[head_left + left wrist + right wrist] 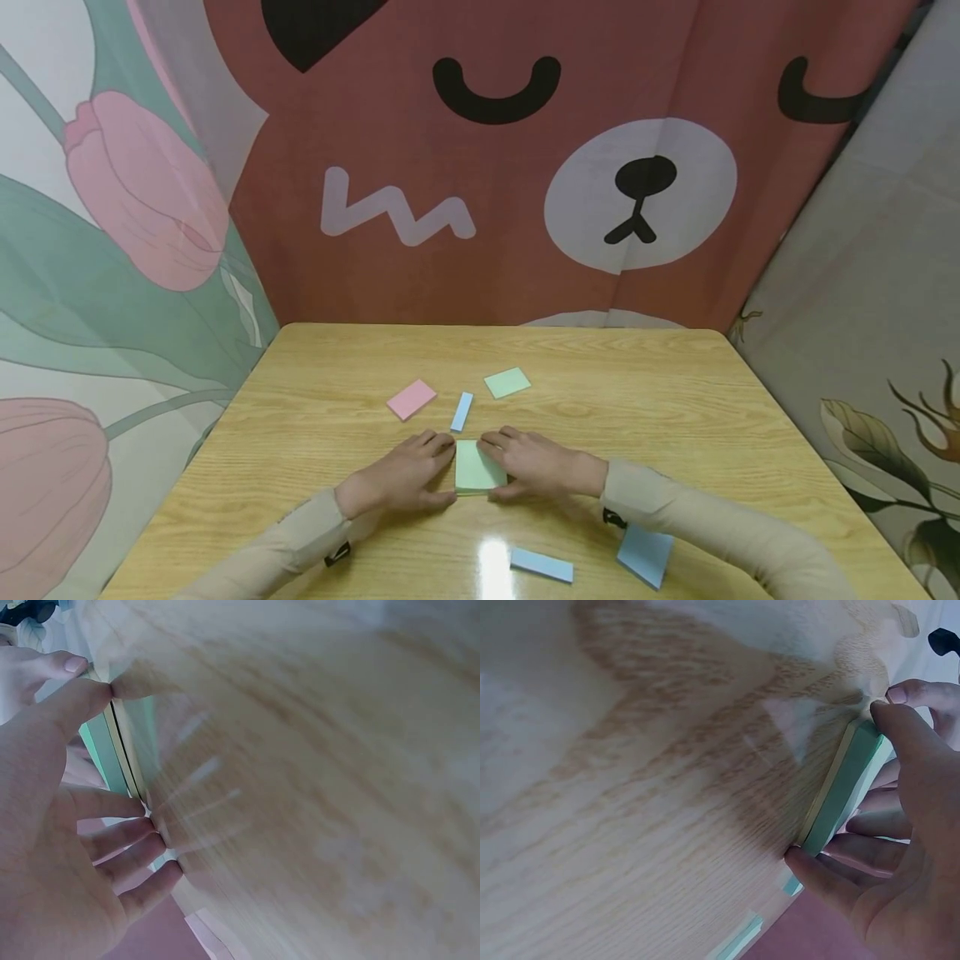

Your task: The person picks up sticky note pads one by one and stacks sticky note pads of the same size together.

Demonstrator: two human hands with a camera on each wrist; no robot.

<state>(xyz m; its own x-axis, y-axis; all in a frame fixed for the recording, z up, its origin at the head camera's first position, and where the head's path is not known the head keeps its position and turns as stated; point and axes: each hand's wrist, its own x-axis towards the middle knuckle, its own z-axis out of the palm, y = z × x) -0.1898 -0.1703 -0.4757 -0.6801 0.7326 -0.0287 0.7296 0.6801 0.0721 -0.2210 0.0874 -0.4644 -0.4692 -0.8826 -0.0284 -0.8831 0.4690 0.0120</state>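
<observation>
A square light-green sticky-note pad [480, 467], with a thin yellow layer showing beneath it, sits flat on the table between both hands. My left hand [401, 473] spans its left side, thumb at the near corner and fingertips at the far corner. On the other side my right hand [543, 465] grips it, thumb at the near edge and fingers over the far right part. The wrist views show the pad's green edge [844, 784] and the yellow layer [126, 750] between thumb and fingertips.
Beyond the hands lie a pink pad [412, 400], a narrow blue strip pad [462, 412] and a small green pad [507, 383]. Nearer are another blue strip pad [542, 565] and a blue pad [647, 557] partly under the right forearm. Printed curtains [487, 283] surround the wooden table [637, 383].
</observation>
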